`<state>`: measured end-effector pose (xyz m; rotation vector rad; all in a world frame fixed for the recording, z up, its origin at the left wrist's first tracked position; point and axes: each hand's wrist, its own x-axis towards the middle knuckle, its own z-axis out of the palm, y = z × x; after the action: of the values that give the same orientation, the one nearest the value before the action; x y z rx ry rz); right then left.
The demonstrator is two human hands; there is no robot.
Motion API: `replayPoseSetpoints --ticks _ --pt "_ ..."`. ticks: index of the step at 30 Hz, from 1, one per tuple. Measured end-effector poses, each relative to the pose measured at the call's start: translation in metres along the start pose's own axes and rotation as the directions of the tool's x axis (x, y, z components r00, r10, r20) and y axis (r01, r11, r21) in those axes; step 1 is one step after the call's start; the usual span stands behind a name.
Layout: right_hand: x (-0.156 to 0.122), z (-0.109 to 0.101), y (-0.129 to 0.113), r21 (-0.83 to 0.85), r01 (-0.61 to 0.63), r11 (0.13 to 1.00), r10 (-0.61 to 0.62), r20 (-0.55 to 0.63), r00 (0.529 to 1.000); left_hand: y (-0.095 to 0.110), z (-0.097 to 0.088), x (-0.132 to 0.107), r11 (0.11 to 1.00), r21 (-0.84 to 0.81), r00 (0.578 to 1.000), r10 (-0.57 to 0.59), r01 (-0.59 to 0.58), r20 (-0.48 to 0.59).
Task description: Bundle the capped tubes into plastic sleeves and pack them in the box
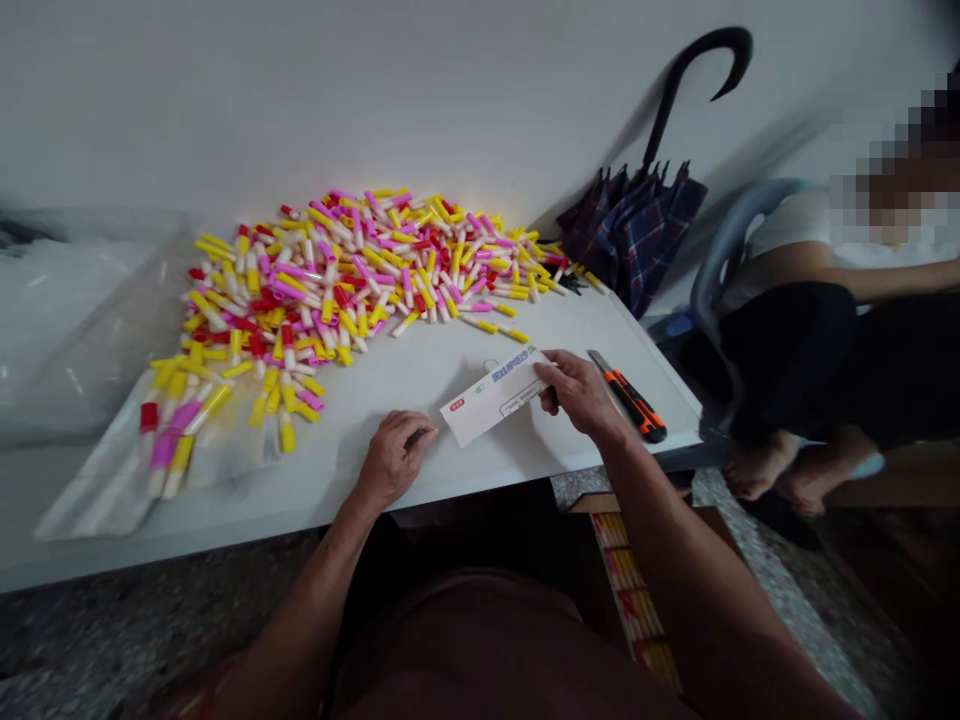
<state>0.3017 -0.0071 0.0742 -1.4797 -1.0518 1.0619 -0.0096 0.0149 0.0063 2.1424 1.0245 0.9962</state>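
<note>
Now right-hand fingers (551, 368) clamp a white printed card (491, 397) at its end.

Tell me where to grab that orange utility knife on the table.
Take the utility knife by its orange-and-black handle, coming down from above on the near right side, fingers around it. It lies flat on the white table, its bare blade pointing far left, so stay off that end. The right hand is closest, but it holds a white envelope.
</note>
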Motion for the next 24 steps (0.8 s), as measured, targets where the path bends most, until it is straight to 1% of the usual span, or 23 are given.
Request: replayPoseSetpoints --ticks 3,7,9,12,15,19,21,24 --pt "-0.01 0.005 0.005 0.018 0.026 1.0 -0.025 -0.039 0.999 0.0 0.001 0.0 1.0 0.004 1.0 -0.009 0.009 -0.005" --pt "-0.017 0.002 0.012 -0.007 0.054 0.999 -0.054 -0.075 0.996 0.0 0.001 0.001 1.0 -0.008 1.0 -0.015 0.015 0.004" --pt "-0.015 0.0 0.014 -0.006 0.042 0.999 -0.042 -0.076 0.996 0.0 0.0 0.002 1.0 -0.008 1.0 -0.019 0.019 0.019" --pt "-0.012 0.0 0.017 0.001 0.02 1.0 -0.02 -0.048 0.999 0.001 0.0 0.002 1.0 0.006 1.0 -0.02 0.02 0.02" --pt "-0.016 0.008 0.022 0.004 0.01 1.0 -0.01 -0.04 0.999 0.001 0.001 0.002 0.999 0.014 1.0 -0.029 0.028 0.006" --pt "-0.035 0.026 0.029 0.019 -0.019 1.0 0.021 -0.076 0.997 -0.002 0.002 0.0 0.999 0.029 1.0 -0.026 0.026 -0.001" --pt "-0.047 0.035 0.033 0.018 -0.069 0.997 0.069 -0.016 0.997 -0.002 0.002 -0.001 0.998 0.06 1.0 0.002 -0.002 0.004" --pt "-0.058 0.044 0.038 0.001 -0.156 0.988 0.156 0.099 0.983 0.006 0.002 0.0 0.978 0.204 0.999 0.041 -0.047 0.035"
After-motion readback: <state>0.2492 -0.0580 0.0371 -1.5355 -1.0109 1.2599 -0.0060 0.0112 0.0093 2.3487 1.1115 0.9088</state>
